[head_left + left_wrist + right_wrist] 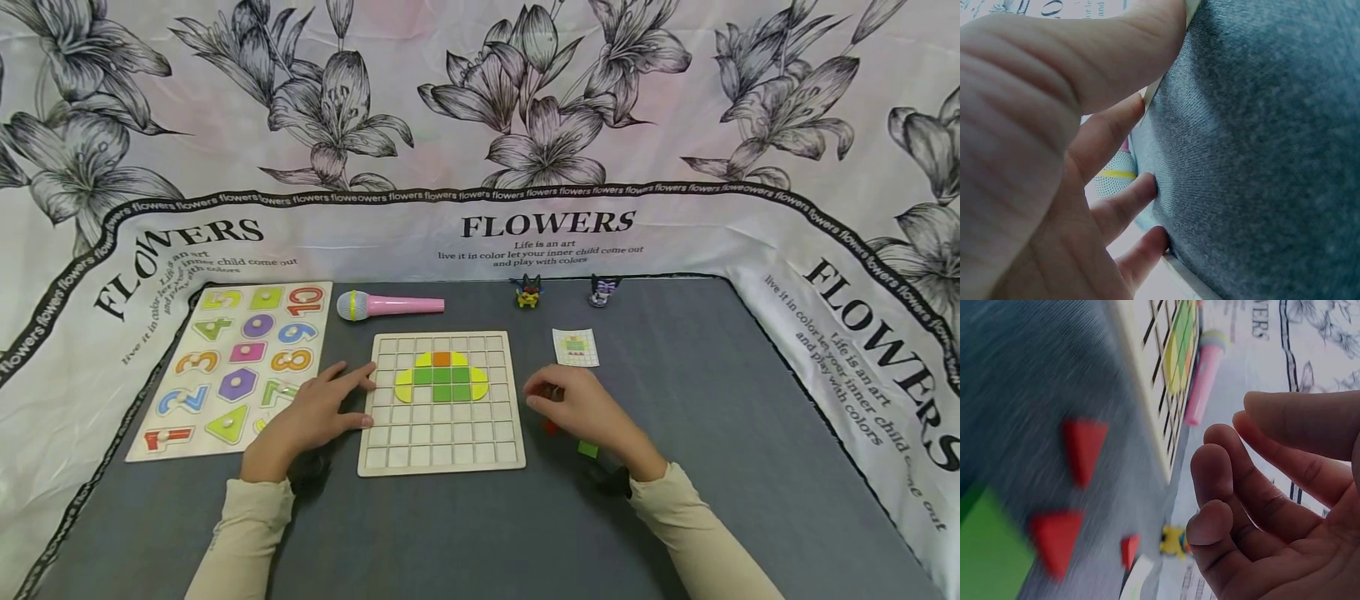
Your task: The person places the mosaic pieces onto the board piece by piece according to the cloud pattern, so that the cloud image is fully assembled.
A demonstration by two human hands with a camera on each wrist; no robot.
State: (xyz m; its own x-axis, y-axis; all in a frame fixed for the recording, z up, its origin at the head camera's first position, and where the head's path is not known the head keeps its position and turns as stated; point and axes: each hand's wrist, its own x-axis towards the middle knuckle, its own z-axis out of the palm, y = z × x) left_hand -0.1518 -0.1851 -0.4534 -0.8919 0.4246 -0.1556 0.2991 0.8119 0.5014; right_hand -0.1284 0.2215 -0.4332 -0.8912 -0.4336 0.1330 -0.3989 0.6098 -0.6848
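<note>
A pale wooden grid board [442, 458] lies flat in the head view. On it sit green square tiles [442, 376], yellow tiles [403, 387], some with rounded corners, and an orange tile [442, 359]. My left hand [311, 412] touches the board's left edge, thumb and fingers spread. To the board's right, my right hand [581, 404] hovers above the cloth with fingers loosely bent; nothing shows between thumb and fingertips in the right wrist view. Below it lie red triangular tiles [1085, 450] and a green tile [988, 550]. A small printed pattern card [576, 347] lies just beyond that hand.
A number-and-shape puzzle board [213, 333] lies left, partly behind my left hand. A pink toy microphone [405, 306] lies behind the grid board. Two small figurines, one yellow [528, 292] and one purple-black [602, 291], stand at the back of the grey cloth [450, 542].
</note>
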